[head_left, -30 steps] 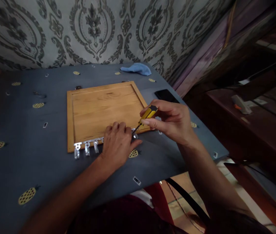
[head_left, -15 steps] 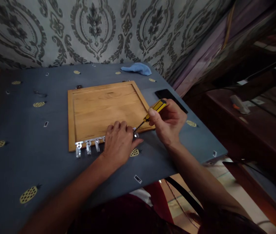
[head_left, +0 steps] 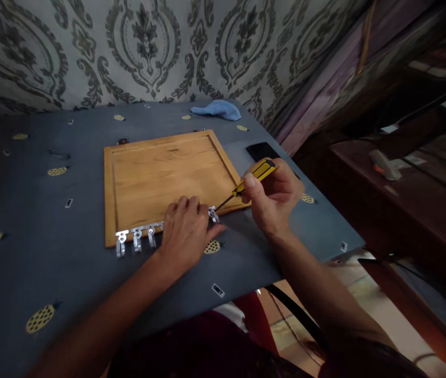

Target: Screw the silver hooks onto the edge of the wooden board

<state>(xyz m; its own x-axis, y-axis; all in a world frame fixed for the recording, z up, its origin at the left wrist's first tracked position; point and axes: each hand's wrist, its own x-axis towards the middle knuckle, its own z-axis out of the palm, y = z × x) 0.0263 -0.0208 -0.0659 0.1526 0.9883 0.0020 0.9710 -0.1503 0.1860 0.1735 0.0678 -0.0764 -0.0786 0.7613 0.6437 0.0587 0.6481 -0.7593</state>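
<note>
Screw work seems to be under way on a row of metal hooks [head_left: 136,234]. The row is set along the near edge of a wooden board [head_left: 167,173], which is laid flat on a blue table [head_left: 89,294]. A yellow and black screwdriver [head_left: 257,175] is gripped by the right hand [head_left: 276,202], with the thumb pressed on the handle and the fingers curled around it. The tool is held at a slant, and its thin tip is pointed down at the right end of the row. A screw there is too small to be seen. The left hand [head_left: 185,231] is laid over the row, with its fingers bent and its thumb stuck out to the right. Whether the row is pinched under it cannot be told. For the next move, a steady tip and a firmly held row seem to be needed.
</note>
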